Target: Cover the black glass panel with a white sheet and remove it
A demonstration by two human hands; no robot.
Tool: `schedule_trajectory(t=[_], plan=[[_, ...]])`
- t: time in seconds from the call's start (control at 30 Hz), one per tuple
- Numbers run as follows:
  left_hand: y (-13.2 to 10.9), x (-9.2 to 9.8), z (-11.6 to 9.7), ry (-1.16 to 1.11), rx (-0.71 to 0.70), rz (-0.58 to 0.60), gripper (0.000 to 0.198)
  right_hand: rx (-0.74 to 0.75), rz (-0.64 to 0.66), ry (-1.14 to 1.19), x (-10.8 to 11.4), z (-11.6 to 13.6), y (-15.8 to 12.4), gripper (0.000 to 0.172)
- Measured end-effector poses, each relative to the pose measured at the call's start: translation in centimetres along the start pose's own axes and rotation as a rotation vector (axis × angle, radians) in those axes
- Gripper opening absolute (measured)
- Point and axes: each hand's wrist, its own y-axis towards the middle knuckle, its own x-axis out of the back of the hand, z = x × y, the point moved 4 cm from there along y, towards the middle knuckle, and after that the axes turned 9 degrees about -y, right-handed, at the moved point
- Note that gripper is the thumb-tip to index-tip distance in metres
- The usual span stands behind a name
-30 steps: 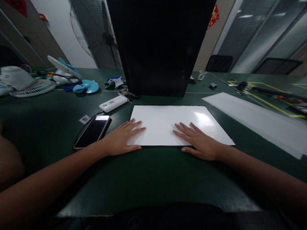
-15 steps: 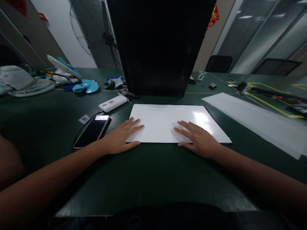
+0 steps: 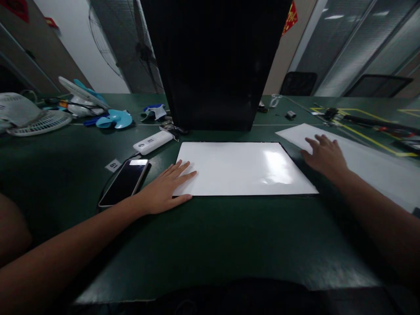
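A glossy white sheet or panel with a dark edge [image 3: 229,168] lies flat in front of me, a bright reflection on its right side. My left hand [image 3: 167,186] rests open over its left front corner, fingers spread on the white surface and thumb along the front edge. Off its right side, my right hand [image 3: 326,159] is raised with fingers apart and slightly bent, holding nothing. Behind that hand is a long white sheet [image 3: 370,170] lying slantwise; whether the fingers touch it I cannot tell.
A large black panel [image 3: 213,65] stands behind the white one. Left are a smartphone [image 3: 126,181], a white power bank [image 3: 153,142] and fan parts [image 3: 114,119]. Black rods [image 3: 370,122] and yellow tape are at the far right of the green table [image 3: 229,245].
My right hand has lifted off the white panel and moved right, over to the long white sheet. My left hand stays in place on the panel.
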Motion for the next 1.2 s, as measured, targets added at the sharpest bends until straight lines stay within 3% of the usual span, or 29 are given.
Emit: schedule_trajectory(t=[0.1,0.17,0.23,0.57,0.77,0.83,0.93,1.1,1.2], plan=[[0.0,0.0,0.0,-0.007,0.019,0.013,0.079,-0.26,0.246,0.014,-3.8,-3.7,0.7,0.082],[-0.1,0.0,-0.1,-0.012,0.025,0.017,0.079,-0.326,0.378,0.04,-5.2,-4.6,0.9,0.088],[-0.1,0.1,-0.2,-0.018,0.019,0.012,0.078,-0.323,0.416,0.044,-5.3,-4.8,1.3,0.09],[0.0,0.2,-0.5,-0.01,0.011,0.008,0.078,-0.228,0.4,-0.06,-1.2,-3.3,0.8,0.049],[-0.1,0.1,-0.3,-0.012,0.011,0.014,0.077,-0.218,0.273,-0.138,2.6,-0.8,-0.3,0.054],[-0.1,0.0,-0.2,-0.015,0.014,0.022,0.078,-0.113,0.201,-0.182,4.3,1.3,-0.8,0.057],[-0.1,0.1,-0.2,-0.015,0.02,0.041,0.078,0.165,0.115,-0.173,6.3,5.2,-2.2,0.059],[-0.1,0.2,-0.3,-0.035,0.048,0.022,0.094,0.672,0.02,0.082,7.3,11.3,-6.0,0.049],[-0.2,0.1,-0.2,-0.048,0.053,-0.009,0.103,0.845,-0.024,0.182,7.7,13.8,-8.2,0.045]])
